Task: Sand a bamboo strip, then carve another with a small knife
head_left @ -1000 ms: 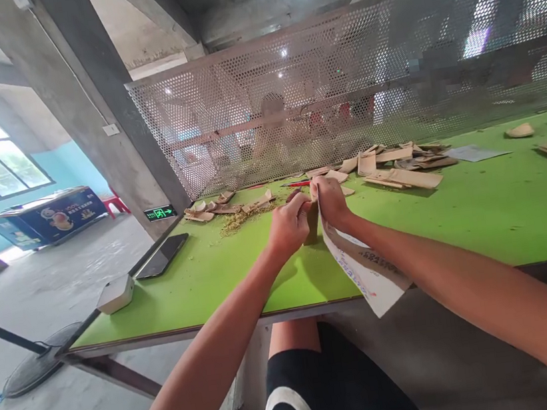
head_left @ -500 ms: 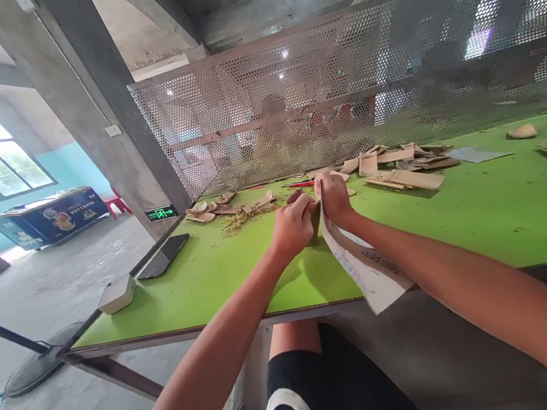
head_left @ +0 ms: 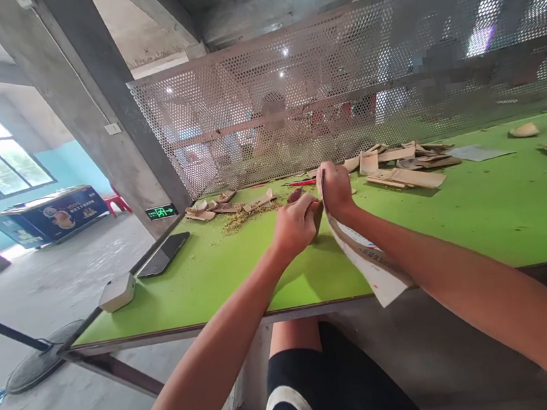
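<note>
Above the green table, my left hand (head_left: 296, 223) is closed on a thin brown piece of wood (head_left: 317, 223), mostly hidden behind the fingers. Right beside it, my right hand (head_left: 336, 189) grips a sheet of sandpaper (head_left: 384, 286) with a pale printed back. The sheet curls down under the right forearm past the table's front edge. Where the two hands meet, sandpaper and wood are close together; my fingers hide whether they touch. A reddish-brown rounded thing (head_left: 295, 195) shows just behind my left hand.
Wood shavings (head_left: 238, 220) and curved wood offcuts (head_left: 206, 209) lie behind my left hand. A pile of wood pieces (head_left: 407, 170) and a paper (head_left: 481, 151) are at the back right. A phone (head_left: 164, 255) and a white box (head_left: 116, 293) sit left. A perforated metal screen (head_left: 266, 112) bounds the table's back.
My right hand has risen slightly beside the left, and the sandpaper's hanging end has shifted up and to the right. My left hand stays almost in place.
</note>
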A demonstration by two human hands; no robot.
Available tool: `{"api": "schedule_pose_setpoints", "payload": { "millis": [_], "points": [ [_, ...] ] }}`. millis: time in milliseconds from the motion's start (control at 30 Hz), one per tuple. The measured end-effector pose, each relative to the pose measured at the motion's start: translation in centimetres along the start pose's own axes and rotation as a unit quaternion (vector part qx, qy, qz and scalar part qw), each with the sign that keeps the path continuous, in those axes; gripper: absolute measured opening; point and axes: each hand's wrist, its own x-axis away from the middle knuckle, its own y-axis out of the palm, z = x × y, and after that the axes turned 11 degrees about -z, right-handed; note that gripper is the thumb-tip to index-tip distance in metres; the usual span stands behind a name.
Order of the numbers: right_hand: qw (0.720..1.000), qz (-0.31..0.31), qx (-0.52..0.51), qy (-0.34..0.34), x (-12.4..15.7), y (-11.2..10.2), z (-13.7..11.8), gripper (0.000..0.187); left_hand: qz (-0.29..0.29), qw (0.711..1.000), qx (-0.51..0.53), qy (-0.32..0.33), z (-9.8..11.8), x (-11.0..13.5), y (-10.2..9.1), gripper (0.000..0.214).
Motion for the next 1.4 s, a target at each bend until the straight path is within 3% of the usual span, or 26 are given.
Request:
{"api": "schedule_pose_setpoints", "payload": {
  "millis": [100,233,333,467,600,700,867,1033,1167,1267,1400],
  "points": [
    [0.998,0.037,-0.015,0.039,0.2,-0.1,-0.7,0.037,0.006,1.0,0.006,-0.007,0.1,0.0,0.0,0.017],
    [0.997,0.073,-0.024,0.029,0.3,0.0,-1.2,0.038,0.003,1.0,0.001,0.001,0.1,0.0,-0.1,0.018],
    [0.999,0.045,-0.014,0.012,0.3,0.0,-1.2,0.039,0.011,1.0,0.012,0.002,0.1,0.0,-0.1,0.017],
    [0.997,0.072,-0.032,0.019,0.1,-0.1,-1.0,0.038,0.007,1.0,0.011,0.011,0.1,0.0,-0.1,0.018],
    [0.999,0.035,-0.035,0.011,0.3,0.1,-0.7,0.038,0.004,1.0,0.004,-0.004,0.2,0.1,-0.2,0.017],
    [0.998,0.055,-0.029,0.014,0.5,0.2,-0.8,0.038,0.002,1.0,0.001,-0.008,0.2,0.1,-0.3,0.017],
    [0.998,0.03,0.034,-0.045,0.9,0.3,-1.3,0.037,0.02,1.0,0.01,-0.011,0.0,0.1,-0.2,0.018],
    [0.994,0.085,0.057,-0.038,1.0,0.2,-1.5,0.038,0.018,1.0,0.009,0.003,0.0,0.0,-0.1,0.017],
    [0.996,0.059,0.054,-0.049,0.7,0.1,-1.5,0.039,0.017,1.0,0.016,-0.006,0.2,0.0,-0.2,0.019],
    [0.996,0.08,0.027,-0.026,0.6,0.0,-1.4,0.038,0.007,1.0,0.011,0.001,0.2,0.0,-0.2,0.019],
    [0.999,0.046,0.006,-0.02,0.5,0.2,-0.8,0.037,0.021,1.0,0.009,-0.014,0.0,-0.1,-0.1,0.02]
  ]
}}
